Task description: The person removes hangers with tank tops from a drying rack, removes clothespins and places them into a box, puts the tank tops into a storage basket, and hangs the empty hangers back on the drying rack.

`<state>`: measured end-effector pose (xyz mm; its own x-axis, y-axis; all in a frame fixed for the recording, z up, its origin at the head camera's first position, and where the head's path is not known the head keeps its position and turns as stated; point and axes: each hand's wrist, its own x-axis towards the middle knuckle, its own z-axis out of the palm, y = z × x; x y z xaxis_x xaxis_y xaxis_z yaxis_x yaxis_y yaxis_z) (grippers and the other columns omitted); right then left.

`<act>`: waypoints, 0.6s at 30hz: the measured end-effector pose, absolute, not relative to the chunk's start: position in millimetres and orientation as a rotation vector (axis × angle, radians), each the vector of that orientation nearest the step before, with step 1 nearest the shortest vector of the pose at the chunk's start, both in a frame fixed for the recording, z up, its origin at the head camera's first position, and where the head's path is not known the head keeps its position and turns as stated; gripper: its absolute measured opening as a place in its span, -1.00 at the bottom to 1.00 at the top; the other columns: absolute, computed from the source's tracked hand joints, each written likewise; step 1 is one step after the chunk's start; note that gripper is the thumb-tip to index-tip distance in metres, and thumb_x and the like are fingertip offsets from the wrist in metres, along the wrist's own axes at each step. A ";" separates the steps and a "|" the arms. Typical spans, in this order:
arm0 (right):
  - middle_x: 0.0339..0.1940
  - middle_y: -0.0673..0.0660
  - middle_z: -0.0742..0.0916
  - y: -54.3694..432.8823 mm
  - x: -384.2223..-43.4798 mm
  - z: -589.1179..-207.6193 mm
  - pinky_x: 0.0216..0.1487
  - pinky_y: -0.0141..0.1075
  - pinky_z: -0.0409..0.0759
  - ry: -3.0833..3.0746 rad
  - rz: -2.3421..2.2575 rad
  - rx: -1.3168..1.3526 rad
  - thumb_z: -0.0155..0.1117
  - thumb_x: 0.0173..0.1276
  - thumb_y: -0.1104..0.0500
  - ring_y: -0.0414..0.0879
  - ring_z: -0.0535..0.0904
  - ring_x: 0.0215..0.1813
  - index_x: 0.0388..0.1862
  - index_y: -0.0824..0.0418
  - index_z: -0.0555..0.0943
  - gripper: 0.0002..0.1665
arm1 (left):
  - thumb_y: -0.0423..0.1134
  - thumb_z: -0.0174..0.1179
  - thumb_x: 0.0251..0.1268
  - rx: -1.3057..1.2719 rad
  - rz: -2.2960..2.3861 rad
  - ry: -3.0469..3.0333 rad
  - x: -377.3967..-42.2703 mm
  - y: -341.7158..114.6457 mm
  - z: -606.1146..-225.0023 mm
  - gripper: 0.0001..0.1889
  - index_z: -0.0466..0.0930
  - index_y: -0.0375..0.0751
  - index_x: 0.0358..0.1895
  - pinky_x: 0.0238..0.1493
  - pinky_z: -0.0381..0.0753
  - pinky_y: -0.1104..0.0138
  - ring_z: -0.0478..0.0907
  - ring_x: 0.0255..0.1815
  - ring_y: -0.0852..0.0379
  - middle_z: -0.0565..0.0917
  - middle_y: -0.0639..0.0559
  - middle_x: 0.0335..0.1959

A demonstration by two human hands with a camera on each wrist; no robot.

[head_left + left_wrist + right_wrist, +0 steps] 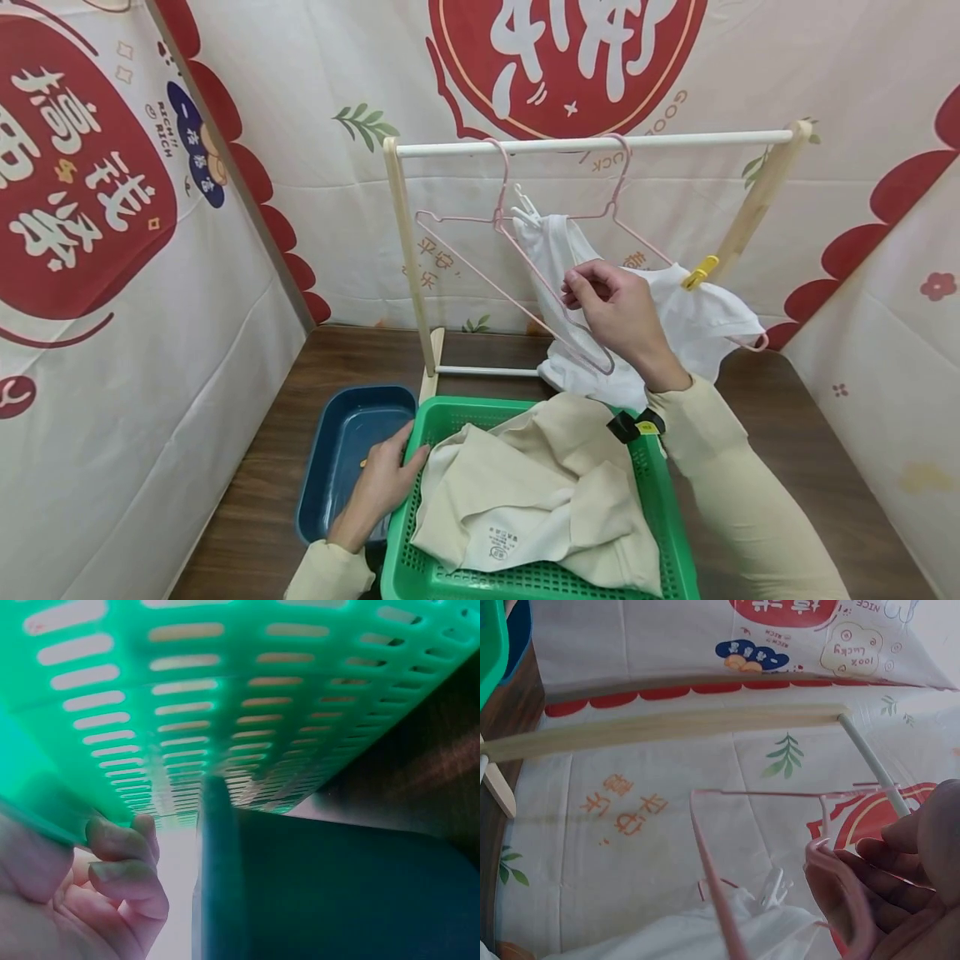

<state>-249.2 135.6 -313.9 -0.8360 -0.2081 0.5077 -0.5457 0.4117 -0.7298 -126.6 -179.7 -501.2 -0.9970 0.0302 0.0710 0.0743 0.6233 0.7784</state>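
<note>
My left hand grips the left rim of a green basket, thumb over the edge and fingers outside. A beige garment with a printed label lies crumpled in the basket. My right hand is raised beside a bare pink hanger that hooks over the rack's white rod. Its fingers are loosely curled; in the right wrist view the hanger passes close by the fingertips. Behind, a white shirt hangs on a second pink hanger, with a white clothespin and a yellow clothespin.
Left of the basket stands a dark blue tray, partly behind my left hand. The wooden rack frame stands on a dark wooden table, behind the basket. Printed cloth walls enclose the table at the back and sides.
</note>
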 end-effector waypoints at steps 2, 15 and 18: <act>-0.34 0.24 0.75 138.7 -250.1 -314.5 -0.25 -0.56 0.60 -2.334 1.376 0.618 0.18 0.49 0.19 -0.16 0.68 -0.35 -0.14 0.36 0.67 -0.76 | -0.21 0.16 0.46 -0.093 -1.333 -2.784 -126.8 -179.9 -501.3 -0.53 0.41 -0.15 0.39 -0.41 0.59 0.39 0.61 -0.40 0.28 0.73 -0.09 -0.17; -0.36 0.22 0.76 151.8 -251.1 -309.4 -0.26 -0.63 0.53 -2.300 1.237 0.546 0.20 0.48 0.18 -0.22 0.64 -0.36 -0.20 0.34 0.69 -0.76 | -0.21 0.16 0.46 -0.088 -1.347 -2.773 -128.6 -179.5 -502.1 -0.54 0.43 -0.14 0.38 -0.41 0.59 0.39 0.61 -0.41 0.27 0.73 -0.08 -0.19; -0.34 0.23 0.76 154.8 -250.7 -308.4 -0.27 -0.64 0.52 -2.295 1.214 0.530 0.19 0.48 0.18 -0.16 0.65 -0.34 -0.20 0.35 0.68 -0.76 | -0.21 0.16 0.46 -0.091 -1.351 -2.769 -128.9 -179.8 -502.8 -0.54 0.43 -0.14 0.37 -0.42 0.59 0.39 0.61 -0.41 0.27 0.73 -0.07 -0.20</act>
